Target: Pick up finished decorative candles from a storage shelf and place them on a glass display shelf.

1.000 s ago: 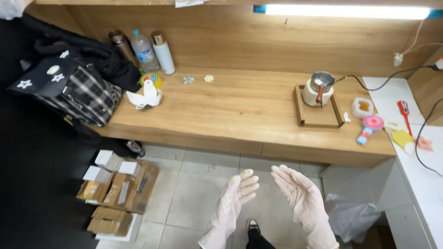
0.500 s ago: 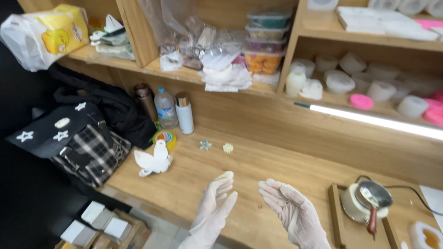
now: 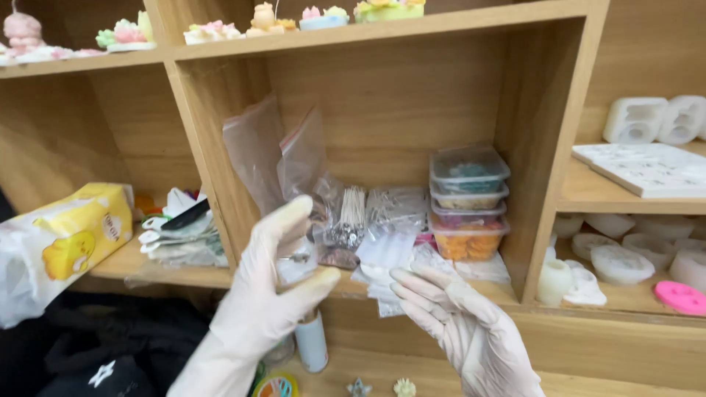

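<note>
item: wooden shelf unit, middle compartment, viewed from the head camera; both hands in pale disposable gloves raised before it.

left hand: fingers together and gently curved, thumb out, roughly half open; it lies against a small clear bag at the shelf edge, though whether thumb and fingers actually pinch it cannot be told.

right hand: spread wide, palm up, empty; fingertips just beside the loose white packets that overhang the shelf lip.

contents of compartment: tall clear zip bags leaning at the back; bag of thin sticks with metal tabs; stack of lidded plastic tubs at right, coloured bits inside.

adjacent: yellow tissue pack in the left bay; white moulds and a pink disc in the right bay; a spray can on the counter below.

risks, as judged: the bags are piled loosely and overlap, so drawing one out may drag neighbours over the edge onto the can beneath; slick gloves on slick film give a poor grip; the leaning bags could slump forward if their support shifts; a sweep of the right hand could nudge the tub stack.
</note>
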